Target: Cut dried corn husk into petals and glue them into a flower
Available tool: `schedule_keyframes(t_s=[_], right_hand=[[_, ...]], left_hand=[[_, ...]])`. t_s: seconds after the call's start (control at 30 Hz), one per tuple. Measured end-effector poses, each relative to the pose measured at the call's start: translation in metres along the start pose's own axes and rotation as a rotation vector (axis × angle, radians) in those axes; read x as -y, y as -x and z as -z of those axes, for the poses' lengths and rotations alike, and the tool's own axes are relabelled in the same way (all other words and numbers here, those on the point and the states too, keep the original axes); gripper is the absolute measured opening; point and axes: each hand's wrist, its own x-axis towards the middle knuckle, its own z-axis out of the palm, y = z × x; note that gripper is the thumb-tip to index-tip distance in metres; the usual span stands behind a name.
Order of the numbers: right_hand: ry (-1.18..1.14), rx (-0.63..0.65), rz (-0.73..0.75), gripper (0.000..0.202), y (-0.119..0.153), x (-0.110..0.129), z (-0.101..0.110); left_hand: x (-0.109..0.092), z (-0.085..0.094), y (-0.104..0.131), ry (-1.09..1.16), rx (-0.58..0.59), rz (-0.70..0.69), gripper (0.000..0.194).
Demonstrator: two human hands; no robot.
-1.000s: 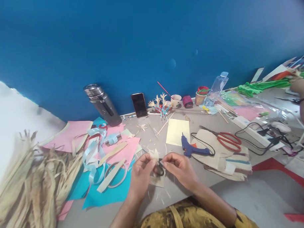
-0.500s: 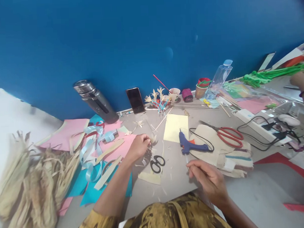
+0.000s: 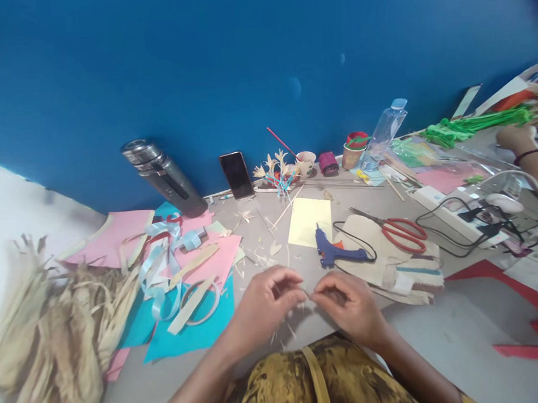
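well, your left hand (image 3: 266, 301) and right hand (image 3: 350, 307) pinch a thin pale sliver together over the cluttered grey table (image 3: 432, 337) beneath the blue wall (image 3: 246, 67).

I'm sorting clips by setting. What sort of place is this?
Most likely a craft worktable against a blue wall. A blue glue gun and red-handled scissors lie among coloured paper sheets, with a heap of dried husks on the left.

The tabletop (image 3: 432, 337) was matt grey; dry, rough husks (image 3: 57, 326) lay at its left edge beside matt pink paper (image 3: 115, 236) and glossy blue ribbon (image 3: 159, 270), a brushed metal flask (image 3: 162, 176) stood at the back edge, and the glue gun (image 3: 335, 253) was smooth blue plastic
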Motion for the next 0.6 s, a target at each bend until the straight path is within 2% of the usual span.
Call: schedule_keyframes(t_s=[0.1,0.33,0.6], right_hand=[[0.074,0.070,0.091,0.022,-0.005,0.007,-0.010],[0.132,0.185,0.159,0.023,-0.005,0.023,-0.020],[0.319,0.235,0.274,0.030,0.006,0.037,-0.028]], left_hand=[[0.000,-0.012,0.016,0.025,-0.017,-0.066,0.011],[0.013,0.001,0.036,0.043,-0.017,-0.029,0.019],[0.027,-0.011,0.062,-0.265,-0.136,-0.082,0.026]])
